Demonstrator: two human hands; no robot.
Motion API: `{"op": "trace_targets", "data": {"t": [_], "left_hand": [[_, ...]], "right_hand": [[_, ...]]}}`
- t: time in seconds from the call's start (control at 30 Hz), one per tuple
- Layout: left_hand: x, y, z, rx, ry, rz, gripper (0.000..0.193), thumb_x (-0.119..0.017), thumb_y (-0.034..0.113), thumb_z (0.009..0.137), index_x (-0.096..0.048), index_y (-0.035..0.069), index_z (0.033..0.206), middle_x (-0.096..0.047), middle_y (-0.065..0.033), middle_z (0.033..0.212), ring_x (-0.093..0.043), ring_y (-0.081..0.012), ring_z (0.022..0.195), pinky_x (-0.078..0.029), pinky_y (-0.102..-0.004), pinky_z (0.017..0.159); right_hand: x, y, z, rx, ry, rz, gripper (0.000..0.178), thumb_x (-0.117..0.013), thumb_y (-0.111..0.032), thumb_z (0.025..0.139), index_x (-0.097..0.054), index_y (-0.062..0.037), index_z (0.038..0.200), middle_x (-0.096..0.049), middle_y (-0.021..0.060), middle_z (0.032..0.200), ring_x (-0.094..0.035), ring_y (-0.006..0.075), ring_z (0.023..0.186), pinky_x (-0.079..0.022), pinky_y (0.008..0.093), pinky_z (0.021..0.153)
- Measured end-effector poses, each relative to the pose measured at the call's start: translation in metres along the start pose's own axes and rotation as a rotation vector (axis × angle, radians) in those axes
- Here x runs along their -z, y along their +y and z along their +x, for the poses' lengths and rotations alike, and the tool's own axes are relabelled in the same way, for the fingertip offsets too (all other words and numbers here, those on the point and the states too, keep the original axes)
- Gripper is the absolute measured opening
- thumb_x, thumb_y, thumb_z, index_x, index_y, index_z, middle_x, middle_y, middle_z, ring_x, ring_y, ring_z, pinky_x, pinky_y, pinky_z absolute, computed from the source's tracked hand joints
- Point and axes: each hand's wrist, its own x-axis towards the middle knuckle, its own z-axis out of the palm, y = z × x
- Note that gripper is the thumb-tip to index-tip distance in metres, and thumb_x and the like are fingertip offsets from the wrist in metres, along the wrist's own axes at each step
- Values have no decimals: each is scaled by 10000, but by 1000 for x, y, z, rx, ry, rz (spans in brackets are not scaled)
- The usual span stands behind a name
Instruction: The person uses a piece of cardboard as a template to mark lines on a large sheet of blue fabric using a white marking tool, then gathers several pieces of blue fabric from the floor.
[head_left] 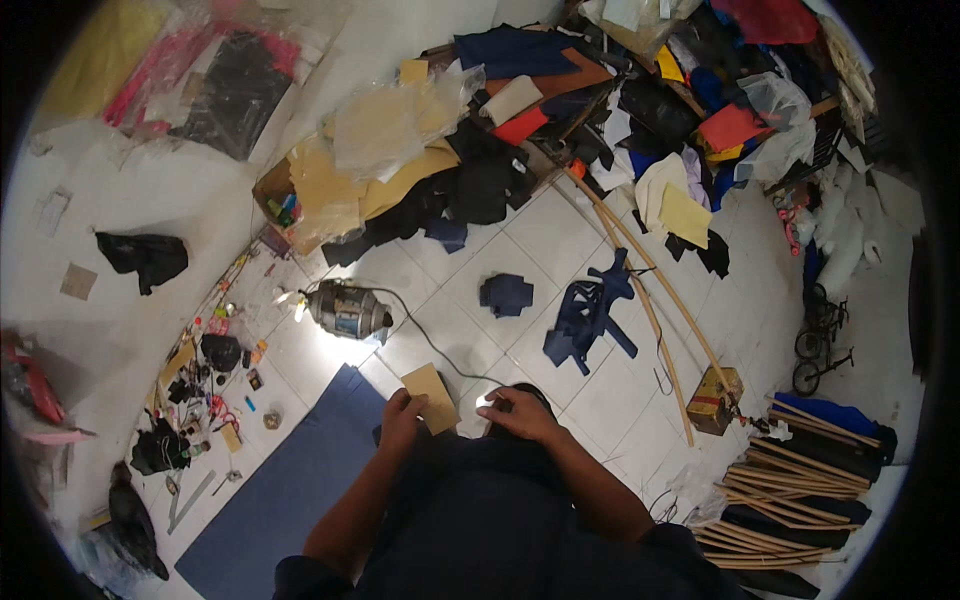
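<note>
My left hand grips a tan rectangular card by its left edge, in front of my body at the lower middle. Just to the right, my right hand is closed in a pinch near a small bright white spot; what the fingers hold is too small to name. A large dark blue sheet lies on the floor to my left, partly hidden by my left arm. Ahead of my hands lie a folded dark blue piece and a heap of dark blue cut-outs.
A grey metal machine with a bright light and a trailing cord stands ahead to the left. Small tools and scraps litter the left floor. Fabric heaps fill the far side. Long wooden poles and stacked rods lie right.
</note>
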Motion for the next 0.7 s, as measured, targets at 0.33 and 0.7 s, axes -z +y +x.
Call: {"op": "trace_targets", "data": {"t": [0.33,0.7], "left_hand": [[-30,67,68,46,213,-254,208,-691,185,931,-656,38,1075,-683,-39,949,-614,-125,792,-483,-262,683],[-89,75,116,-41,578,-633,211,-625,131,972,-613,53,1168,-676,-56,1068,-648,-160,884,-492,-277,714]], "right_hand": [[71,-65,150,120,-459,201,454,-732,-285,929,-619,27,1239,-735,143,1016,-702,179,890,-544,320,803],[104,-77,306,273,-938,-150,388,-702,-387,907,-687,-49,1096,-729,101,936,-689,213,839,-527,348,776]]}}
